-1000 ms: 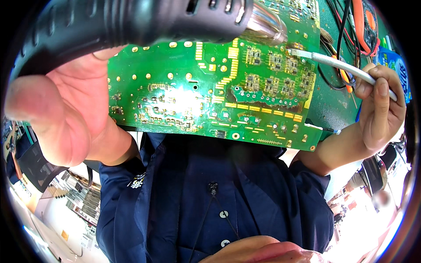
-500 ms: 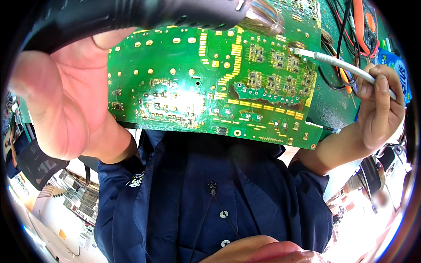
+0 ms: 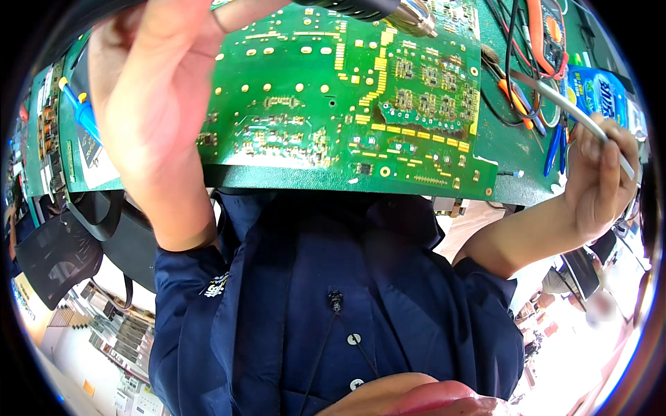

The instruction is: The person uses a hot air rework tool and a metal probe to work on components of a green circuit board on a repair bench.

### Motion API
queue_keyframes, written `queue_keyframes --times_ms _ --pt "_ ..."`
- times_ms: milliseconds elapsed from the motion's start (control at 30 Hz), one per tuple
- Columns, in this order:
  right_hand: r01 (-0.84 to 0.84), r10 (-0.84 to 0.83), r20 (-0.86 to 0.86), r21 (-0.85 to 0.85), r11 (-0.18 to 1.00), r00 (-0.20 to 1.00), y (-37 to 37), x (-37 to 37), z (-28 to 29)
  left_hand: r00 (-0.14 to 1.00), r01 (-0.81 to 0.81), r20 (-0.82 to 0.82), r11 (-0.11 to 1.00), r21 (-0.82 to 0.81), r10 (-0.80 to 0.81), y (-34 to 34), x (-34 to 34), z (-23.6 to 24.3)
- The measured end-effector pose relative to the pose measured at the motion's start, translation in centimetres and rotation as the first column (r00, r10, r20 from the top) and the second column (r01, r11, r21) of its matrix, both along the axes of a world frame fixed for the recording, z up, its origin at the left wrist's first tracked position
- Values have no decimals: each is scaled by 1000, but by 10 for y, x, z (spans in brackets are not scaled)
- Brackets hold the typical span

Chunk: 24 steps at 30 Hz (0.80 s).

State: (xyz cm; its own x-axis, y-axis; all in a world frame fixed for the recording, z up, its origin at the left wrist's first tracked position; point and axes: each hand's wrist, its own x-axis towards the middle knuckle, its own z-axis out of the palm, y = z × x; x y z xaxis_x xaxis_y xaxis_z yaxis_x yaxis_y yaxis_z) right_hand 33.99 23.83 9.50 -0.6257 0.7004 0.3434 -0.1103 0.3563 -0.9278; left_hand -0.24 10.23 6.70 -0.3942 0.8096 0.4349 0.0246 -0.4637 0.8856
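Note:
My left hand (image 3: 163,104) is wrapped round the black hot air gun (image 3: 357,7), most of which lies beyond the top edge. Its metal nozzle (image 3: 415,19) points over the upper right of a large green circuit board (image 3: 277,73). Gold pads and small chips cover the board, and one patch at its right has a brown, ragged border. In my right hand (image 3: 602,177), at the right, is a slim pale-grey tool (image 3: 572,111), pinched between thumb and fingers. Its tip is off the board, near the cables, and too unclear to name its kind.
Right of the board lie an orange-and-grey multimeter (image 3: 548,35), tangled cables (image 3: 513,62), blue-handled pliers (image 3: 555,149) and a blue package (image 3: 602,93). A blue tool (image 3: 84,114) rests at the left on the green bench mat (image 3: 517,184). A black chair (image 3: 59,256) stands lower left.
My left hand and the hot air gun have moved up. The grey tool's tip has left the board, shifting right. The bright glare on the board has faded, and more of the bench shows.

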Motion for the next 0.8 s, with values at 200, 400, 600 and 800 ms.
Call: queue_keyframes --times_ms 200,400,600,800 --pt "407 -495 -282 -318 856 822 -42 29 -29 983 183 0 974 135 -185 -1 -25 -7" --pt "470 -520 -137 -280 837 843 -61 34 -49 977 198 45 961 195 -210 0 -24 -9" --pt "292 -360 -147 -350 890 921 -58 22 -44 951 232 181 965 126 -252 -7 -26 1" --pt "638 -638 87 27 769 765 -62 5 -51 943 227 228 969 98 -244 -1 -30 -9"
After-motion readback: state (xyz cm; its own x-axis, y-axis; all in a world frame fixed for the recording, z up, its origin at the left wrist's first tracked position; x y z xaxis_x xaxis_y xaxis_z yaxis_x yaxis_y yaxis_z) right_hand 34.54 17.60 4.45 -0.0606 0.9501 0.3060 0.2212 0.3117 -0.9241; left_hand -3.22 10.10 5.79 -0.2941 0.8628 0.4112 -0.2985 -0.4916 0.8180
